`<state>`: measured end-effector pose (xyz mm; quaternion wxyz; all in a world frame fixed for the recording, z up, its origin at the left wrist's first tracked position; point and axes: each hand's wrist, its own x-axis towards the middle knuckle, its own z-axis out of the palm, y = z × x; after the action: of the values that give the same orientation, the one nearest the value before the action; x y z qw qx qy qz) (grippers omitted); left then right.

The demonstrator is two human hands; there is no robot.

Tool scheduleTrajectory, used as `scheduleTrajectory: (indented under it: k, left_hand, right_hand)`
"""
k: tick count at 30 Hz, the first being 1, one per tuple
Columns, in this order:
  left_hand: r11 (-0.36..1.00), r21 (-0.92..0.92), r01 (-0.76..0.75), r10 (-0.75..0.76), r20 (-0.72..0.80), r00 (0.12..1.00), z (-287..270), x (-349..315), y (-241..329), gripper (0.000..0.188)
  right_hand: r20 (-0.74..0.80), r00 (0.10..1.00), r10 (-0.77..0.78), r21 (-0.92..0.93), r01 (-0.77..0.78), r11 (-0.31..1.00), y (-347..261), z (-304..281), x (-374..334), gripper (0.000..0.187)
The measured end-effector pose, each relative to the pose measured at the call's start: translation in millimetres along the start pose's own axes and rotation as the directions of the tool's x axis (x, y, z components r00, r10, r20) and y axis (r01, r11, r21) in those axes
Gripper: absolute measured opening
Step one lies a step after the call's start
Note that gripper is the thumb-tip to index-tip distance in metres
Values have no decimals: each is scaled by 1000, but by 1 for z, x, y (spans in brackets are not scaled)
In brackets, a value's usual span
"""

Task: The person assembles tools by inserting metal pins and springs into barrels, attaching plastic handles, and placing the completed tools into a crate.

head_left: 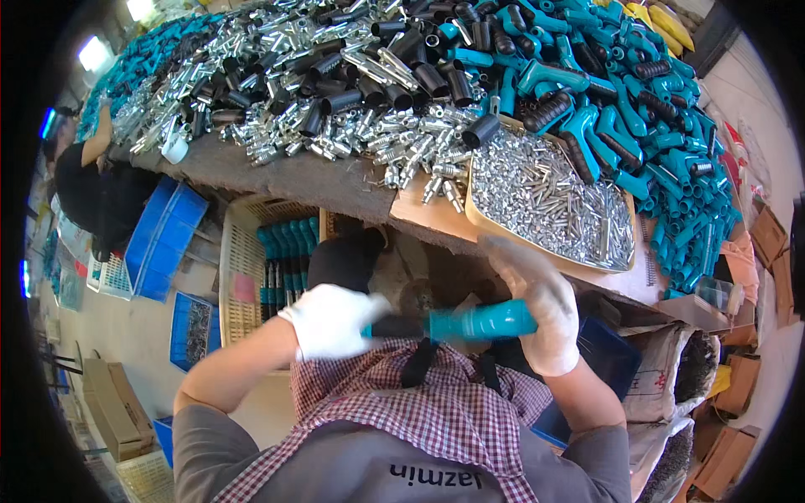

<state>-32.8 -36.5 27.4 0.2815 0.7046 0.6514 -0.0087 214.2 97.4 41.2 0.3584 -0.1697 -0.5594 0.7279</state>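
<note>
Low over my lap, a teal plastic handle with a black section (480, 322) lies nearly level and is smeared by motion. My left hand (333, 325), in a white glove, is closed round its black end; the fingers are blurred. At the other end my right hand (541, 306), in a soiled white glove, has its palm against the teal part, with fingers stretched toward the bench. Just beyond that hand, a shallow tray (475, 220) holds small metal pins and fittings. Piled teal handles (587, 134) lie behind the tray, and loose metal shafts (419, 151) lie left of it.
Black tubes (340, 102) lie among the metal parts on the bench (277, 180). Under its edge, a cream crate (237, 260) holds upright teal-handled pieces. Blue bins (168, 239) stand left, near another person (92, 184). Sacks (662, 369) and cardboard boxes (738, 386) stand right.
</note>
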Motion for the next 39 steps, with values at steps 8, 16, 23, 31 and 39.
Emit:
scheduleTrajectory:
  k: [8, 16, 23, 31, 39]
  left_hand:
    - [981, -196, 1, -63, -312, 948, 41, 11, -12, 38]
    - [961, -261, -91, -46, -476, 878, 62, 18, -15, 32]
    - [908, -418, 8, -237, -499, 834, 59, 24, -22, 32]
    - [865, -502, -18, -256, -472, 844, 63, 22, -21, 34]
    - [880, -475, -7, -256, -485, 836, 60, 25, -17, 26]
  right_hand:
    - [373, 854, -364, -363, 495, 789, 4, 6, 5, 33]
    - [431, 784, -446, -373, 605, 704, 5, 14, 11, 31]
    - [314, 840, -442, -484, 543, 686, 9, 21, 3, 28]
    - [280, 890, -361, -425, 452, 784, 17, 16, 8, 31]
    - [90, 940, -328, -436, 334, 836, 18, 13, 1, 24]
